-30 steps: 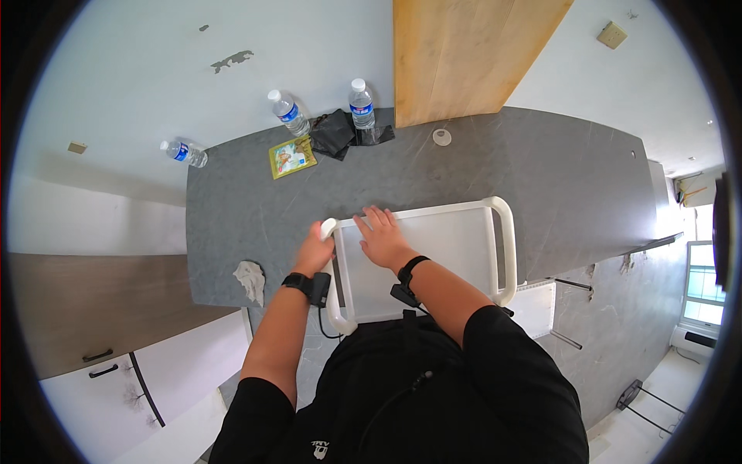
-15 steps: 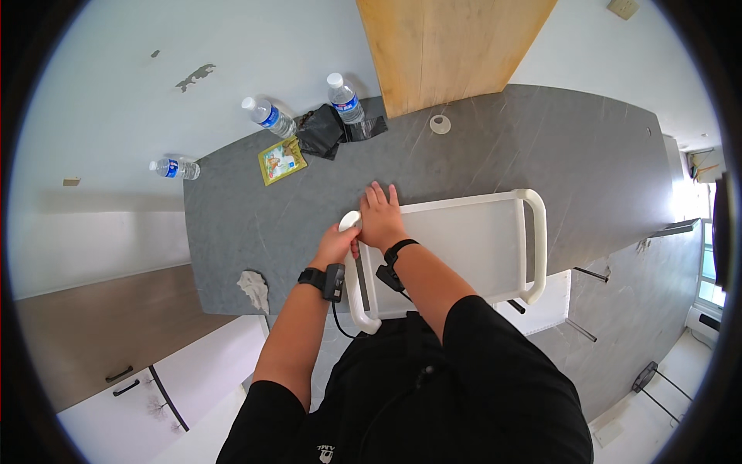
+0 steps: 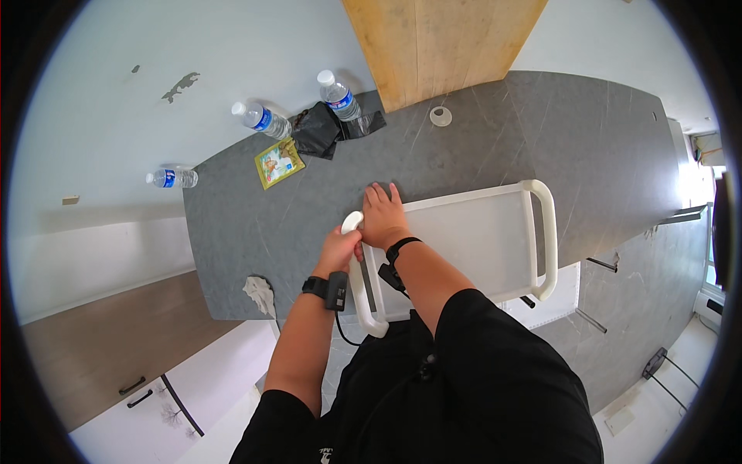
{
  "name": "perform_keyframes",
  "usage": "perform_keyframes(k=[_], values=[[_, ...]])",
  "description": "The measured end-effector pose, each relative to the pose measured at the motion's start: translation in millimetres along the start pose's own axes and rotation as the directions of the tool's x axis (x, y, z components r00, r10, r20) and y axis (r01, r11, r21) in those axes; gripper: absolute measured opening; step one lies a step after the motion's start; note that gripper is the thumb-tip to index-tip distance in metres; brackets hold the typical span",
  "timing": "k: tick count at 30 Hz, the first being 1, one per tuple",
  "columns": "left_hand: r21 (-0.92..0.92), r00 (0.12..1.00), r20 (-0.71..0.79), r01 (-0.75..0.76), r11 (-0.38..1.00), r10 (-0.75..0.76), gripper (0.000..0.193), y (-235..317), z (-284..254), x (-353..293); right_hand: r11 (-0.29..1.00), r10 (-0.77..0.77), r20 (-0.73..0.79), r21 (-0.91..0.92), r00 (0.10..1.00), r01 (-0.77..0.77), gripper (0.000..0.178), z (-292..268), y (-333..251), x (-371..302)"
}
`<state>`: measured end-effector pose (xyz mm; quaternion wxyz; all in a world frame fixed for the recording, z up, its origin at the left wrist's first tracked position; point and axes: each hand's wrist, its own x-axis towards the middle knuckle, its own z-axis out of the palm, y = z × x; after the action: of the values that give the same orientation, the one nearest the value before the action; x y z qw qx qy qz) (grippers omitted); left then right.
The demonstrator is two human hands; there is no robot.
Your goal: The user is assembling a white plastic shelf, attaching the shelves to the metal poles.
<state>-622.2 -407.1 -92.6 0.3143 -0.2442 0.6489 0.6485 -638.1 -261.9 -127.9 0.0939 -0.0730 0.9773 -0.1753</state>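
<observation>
A white tray-like frame with a rounded tubular handle at each short end lies in front of me, over the near part of the grey tabletop. My left hand is closed around its left handle near the far end. Right beside it, my right hand rests on the frame's far left corner. Its fingers stretch outward past the edge, partly spread, and its thumb side is hidden. Both wrists wear black straps with small dark boxes.
On the grey tabletop at the far left are water bottles, black plastic bags and a yellow-green packet. A crumpled white cloth lies at the near left edge. Behind stands a wooden panel; a white cable-hole cover sits near it.
The view has shifted slightly, and the frame's right end appears a little farther right and higher. Both hands keep their places at its left end.
</observation>
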Motion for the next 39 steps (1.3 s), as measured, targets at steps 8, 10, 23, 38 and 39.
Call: perform_keyframes(k=[8, 10, 23, 38, 39], values=[[0.022, 0.997, -0.013, -0.071, 0.997, 0.071, 0.017, -11.8, -0.2, -9.0, 1.000, -0.022, -0.011, -0.014, 1.000, 0.022, 0.075, 2.9, 0.5, -1.4], [0.035, 0.997, -0.010, -0.077, 0.996, 0.077, 0.017, -10.9, 1.0, -8.1, 0.999, -0.030, -0.001, 0.033, 1.000, 0.030, 0.074, 4.6, -1.6, -3.4], [-0.078, 0.997, 0.054, -0.048, 0.996, 0.052, 0.016, -12.4, -10.7, -3.7, 0.994, -0.087, 0.019, -0.067, 0.996, 0.088, 0.078, 4.4, -2.8, 0.1], [-0.159, 0.988, 0.073, -0.126, 0.979, 0.139, 0.018, 13.7, -0.1, -33.0, 0.922, -0.074, -0.312, 0.340, 0.947, 0.184, 0.047, -23.0, -35.9, -122.2], [-0.160, 0.983, 0.071, -0.155, 0.975, 0.168, 0.017, 17.5, 3.4, -37.6, 0.884, -0.109, -0.305, 0.405, 0.946, 0.232, 0.046, -17.3, -41.8, -134.4]])
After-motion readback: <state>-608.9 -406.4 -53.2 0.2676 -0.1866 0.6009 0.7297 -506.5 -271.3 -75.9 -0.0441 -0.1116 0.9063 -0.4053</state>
